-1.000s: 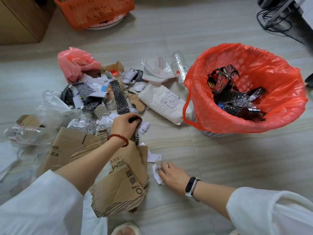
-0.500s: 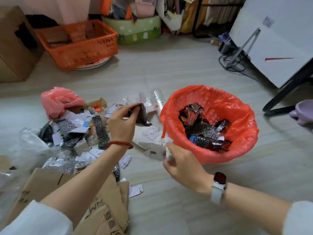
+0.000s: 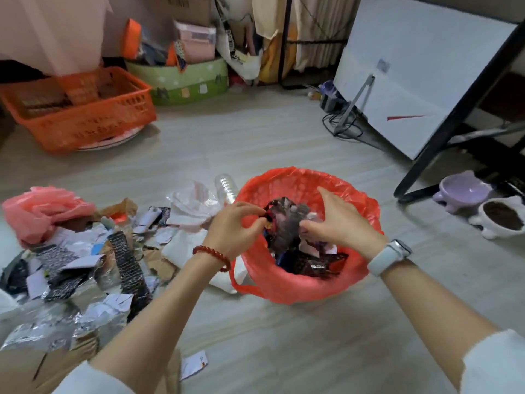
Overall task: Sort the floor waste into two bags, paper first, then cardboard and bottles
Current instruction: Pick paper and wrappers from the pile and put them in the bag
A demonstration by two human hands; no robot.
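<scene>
Here we are mid paper step, over the red bag point(image 3: 287, 291) beside the floor pile point(image 3: 85, 260). Our left hand point(image 3: 235, 228) pinches a dark scrap point(image 3: 284, 223) above the opening; our right hand point(image 3: 341, 223) pinches a pale paper piece point(image 3: 311, 218). Next, we judge, both grips must let go.

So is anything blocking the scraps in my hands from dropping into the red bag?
Nothing visible does. Both the left hand and right hand hold their scraps directly over the open mouth of the red bag, with only earlier scraps lying inside.
</scene>
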